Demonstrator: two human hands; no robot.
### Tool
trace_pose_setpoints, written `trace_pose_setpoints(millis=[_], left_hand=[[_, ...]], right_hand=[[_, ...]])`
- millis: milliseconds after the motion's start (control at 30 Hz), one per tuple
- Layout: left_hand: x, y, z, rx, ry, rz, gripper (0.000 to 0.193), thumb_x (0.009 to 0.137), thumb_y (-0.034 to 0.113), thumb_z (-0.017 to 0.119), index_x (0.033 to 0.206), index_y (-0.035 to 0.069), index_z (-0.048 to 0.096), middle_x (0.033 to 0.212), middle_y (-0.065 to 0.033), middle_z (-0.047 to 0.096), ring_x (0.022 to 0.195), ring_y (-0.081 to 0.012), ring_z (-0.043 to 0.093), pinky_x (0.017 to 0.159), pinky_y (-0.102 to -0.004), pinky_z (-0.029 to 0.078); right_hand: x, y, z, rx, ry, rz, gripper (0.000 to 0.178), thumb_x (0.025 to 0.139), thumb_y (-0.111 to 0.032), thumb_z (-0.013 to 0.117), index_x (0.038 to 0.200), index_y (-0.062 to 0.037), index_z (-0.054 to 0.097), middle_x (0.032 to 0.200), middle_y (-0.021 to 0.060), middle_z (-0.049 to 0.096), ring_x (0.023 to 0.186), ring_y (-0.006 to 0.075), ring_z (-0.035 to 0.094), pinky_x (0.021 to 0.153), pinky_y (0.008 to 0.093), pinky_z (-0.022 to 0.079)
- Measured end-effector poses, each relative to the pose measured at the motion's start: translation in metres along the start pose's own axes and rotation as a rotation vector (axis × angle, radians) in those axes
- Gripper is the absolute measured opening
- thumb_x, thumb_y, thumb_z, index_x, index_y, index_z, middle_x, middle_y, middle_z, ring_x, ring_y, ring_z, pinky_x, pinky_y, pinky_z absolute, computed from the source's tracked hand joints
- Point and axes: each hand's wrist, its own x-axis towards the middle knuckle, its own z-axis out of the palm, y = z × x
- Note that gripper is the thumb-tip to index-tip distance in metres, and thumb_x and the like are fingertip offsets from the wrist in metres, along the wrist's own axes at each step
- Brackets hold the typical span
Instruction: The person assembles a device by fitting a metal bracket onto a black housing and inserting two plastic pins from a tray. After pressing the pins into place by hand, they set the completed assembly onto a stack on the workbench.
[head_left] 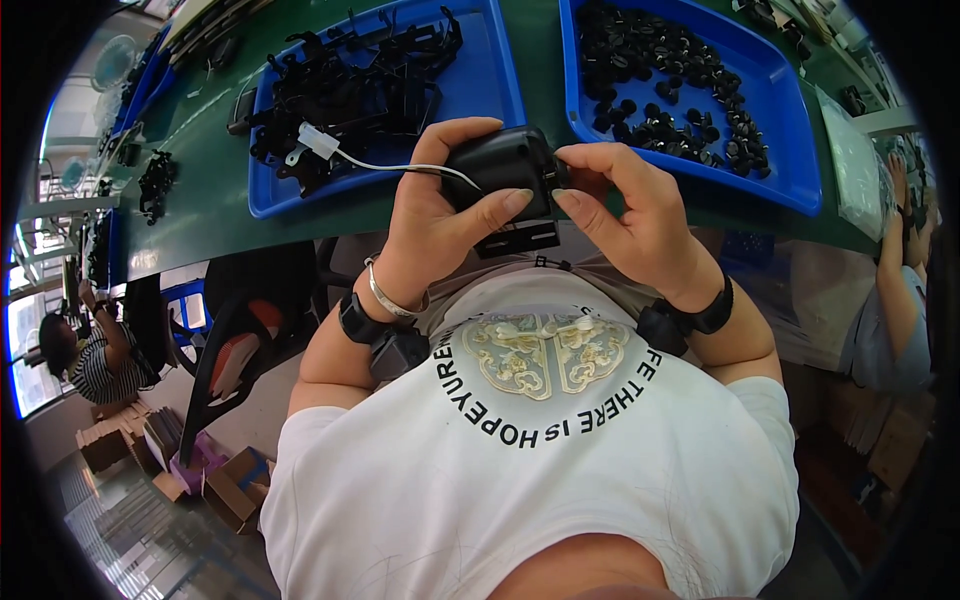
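My left hand (432,205) is wrapped round a black box-shaped device (495,165) with rounded edges, held up in front of my chest. A white cable runs from it to a white connector plug (318,141), which hangs over the left tray. Under the device a black slotted bracket (517,240) sticks out toward me. With thumb and forefinger, my right hand (635,205) pinches a small black knob (558,176) at the device's right side. Those fingers hide part of the knob.
A blue tray (505,60) of black metal brackets (345,90) lies at the left on the green table (205,215). A second blue tray (800,150) at the right holds many black round-headed screws (690,80). Other people sit at the far left and far right.
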Motion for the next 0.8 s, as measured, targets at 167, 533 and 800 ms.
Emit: trace_pose_setpoints(millis=[167,533,800], left_hand=[[-0.002,-0.006,-0.001,0.052,-0.029,0.059,0.056,0.074,0.011,0.075,0.119,0.003,0.043,0.104,-0.0084,0.057,0.093,-0.0124,0.056,0.079,-0.0245,0.049],[-0.003,-0.002,0.001,-0.012,-0.004,-0.003,0.056,0.074,0.011,0.075,0.119,0.003,0.043,0.103,-0.0085,0.057,0.092,-0.0119,0.056,0.078,-0.0242,0.049],[-0.002,-0.002,-0.003,0.005,-0.012,-0.013,0.056,0.074,0.010,0.075,0.119,0.003,0.043,0.103,-0.0083,0.057,0.093,-0.0118,0.056,0.079,-0.0245,0.049]], right_hand=[[0.000,0.005,-0.012,-0.090,-0.153,0.083,0.020,0.091,-0.020,0.055,0.093,0.0001,0.055,0.066,0.0025,0.054,0.057,0.0084,0.046,0.053,0.0199,0.039],[-0.001,0.009,-0.004,-0.145,-0.082,-0.042,0.025,0.091,-0.025,0.055,0.086,0.0002,0.057,0.068,0.0054,0.052,0.057,0.0119,0.045,0.052,0.0239,0.038],[0.002,-0.002,-0.006,0.059,0.061,0.084,0.022,0.091,-0.021,0.055,0.085,0.0004,0.058,0.068,0.0064,0.052,0.055,0.0157,0.046,0.051,0.0252,0.039]])
